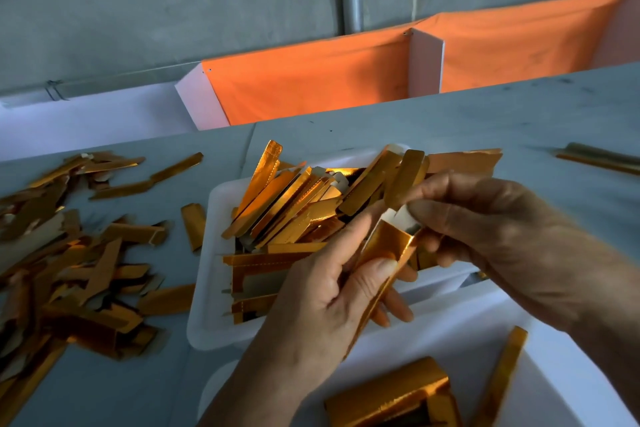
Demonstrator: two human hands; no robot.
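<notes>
One wide-angle view, worn on the person's head, faces forward and steeply down. It sits close above the left hand [322, 295] and right hand [485, 225] on a folded gold foil card strip [384, 246]. The white plastic tray [204, 288] lies just beyond, and the grey concrete wall [173, 10] is far off.

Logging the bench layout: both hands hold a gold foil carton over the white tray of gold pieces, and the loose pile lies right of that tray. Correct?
No: in the head view the loose pile lies left of the white tray, not right. The left hand and right hand do hold the gold foil carton over it.
</notes>
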